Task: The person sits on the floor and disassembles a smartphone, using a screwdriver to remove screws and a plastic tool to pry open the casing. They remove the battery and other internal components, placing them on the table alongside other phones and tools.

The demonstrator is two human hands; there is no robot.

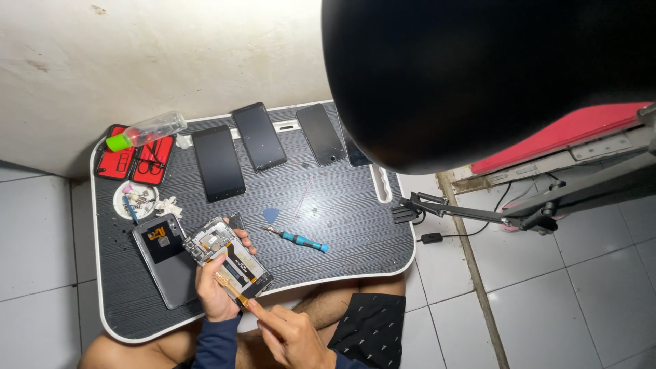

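**Opened phone held over a small dark worktop**

Head view: A person sits on a tiled floor with a dark wood-grain worktop [342, 205] across the legs. The left hand [215, 290], at about 7 o'clock from the worktop's middle, is closed around an opened phone [227, 258] with its back removed, so the metal frame and inner parts face up; the fingers wrap its lower edge and fingertips show at its right side. The right hand [290, 335], low at 6 o'clock, is pinched shut on a thin brush-like tool [231, 288] with a yellowish handle, whose tip rests on the phone's lower part.

Just to the left of the opened phone, at 9 o'clock from it, lies a grey back cover [164, 263], inner side up. At 3 o'clock from the phone a teal-handled screwdriver [298, 239] lies on the worktop, with a blue triangular pick [271, 215] just above it.

Along the far edge, at 12 o'clock, three dark phones [260, 137] lie side by side, screens up. At 10 o'clock sits an open red tool case [130, 164], with a clear bottle with a green cap [145, 131] lying across it. Below the case is a small white dish [135, 199] holding small parts.

A large dark round shape [478, 75] fills the upper right, out of focus.
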